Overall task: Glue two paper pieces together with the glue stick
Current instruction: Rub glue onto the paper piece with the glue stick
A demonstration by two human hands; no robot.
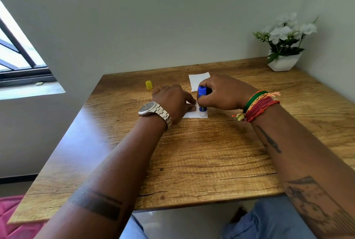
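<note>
A small white paper piece (193, 114) lies on the wooden table (201, 158) near its middle. My left hand (172, 102) lies flat on the paper's left part, fingers pressing it down. My right hand (223, 92) grips a blue glue stick (202, 92), held upright with its white glue end touching the paper's right edge. A second white paper piece (196, 80) rests farther back, partly hidden behind my right hand and the stick. The yellow cap (148, 85) stands alone to the back left of my left hand.
A white pot of white flowers (284, 62) occupies the table's far right corner against the wall. A window (17, 56) is on the left wall. My knees in blue jeans (269, 221) show below the table's near edge.
</note>
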